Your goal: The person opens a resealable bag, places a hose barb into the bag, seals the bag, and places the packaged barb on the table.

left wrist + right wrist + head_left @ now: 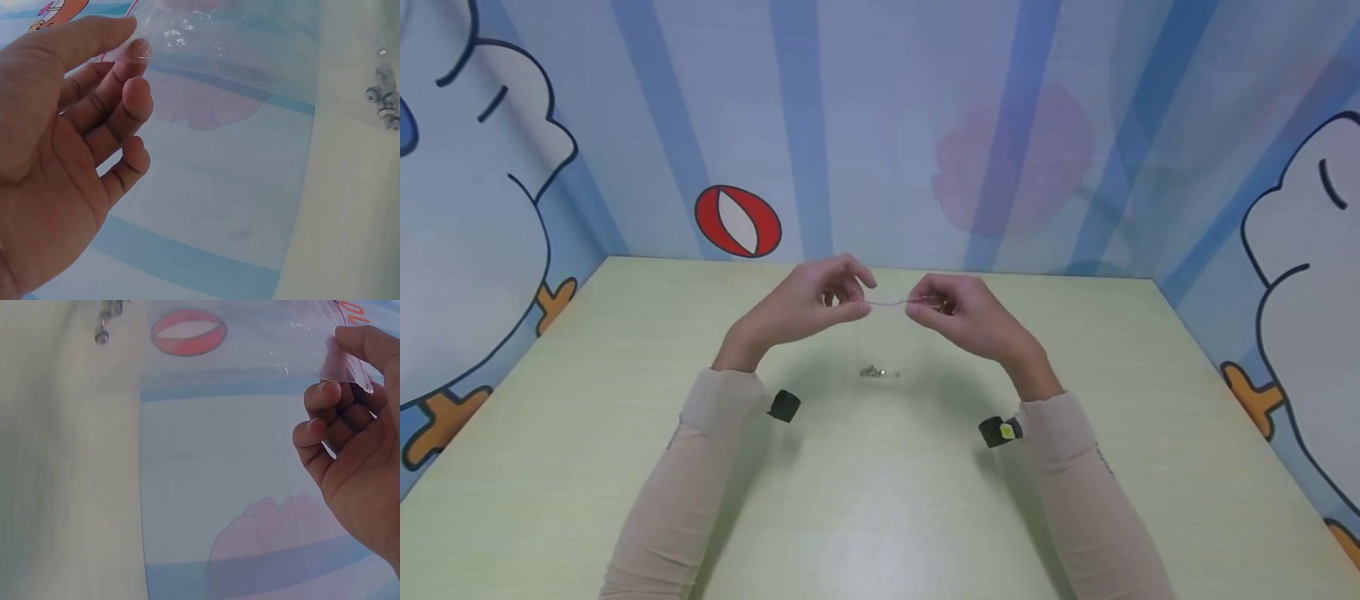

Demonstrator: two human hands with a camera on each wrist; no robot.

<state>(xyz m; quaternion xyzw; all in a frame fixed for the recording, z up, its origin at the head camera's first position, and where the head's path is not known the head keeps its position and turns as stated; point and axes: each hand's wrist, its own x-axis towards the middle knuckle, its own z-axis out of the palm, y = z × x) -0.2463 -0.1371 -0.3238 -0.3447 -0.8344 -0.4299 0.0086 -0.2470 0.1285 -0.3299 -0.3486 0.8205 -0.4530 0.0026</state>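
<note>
A clear zip bag (887,303) with a pink closure line hangs between both hands above the table. My left hand (808,300) pinches one top corner between thumb and forefinger, while its other fingers curl loosely. At the opposite corner, my right hand (973,312) pinches the pink edge the same way. Small shiny metal pieces (874,372) lie gathered at the bottom of the bag; in the left wrist view the metal pieces (384,94) look like little nuts or fittings. Through the see-through film (281,344) the printed backdrop shows in the right wrist view.
Below the hands is a pale yellow-green table (880,517). Behind it stands a blue striped backdrop (880,125) with cartoon prints, which also covers both sides. Small black wrist devices (785,406) stick out inward from both sleeves.
</note>
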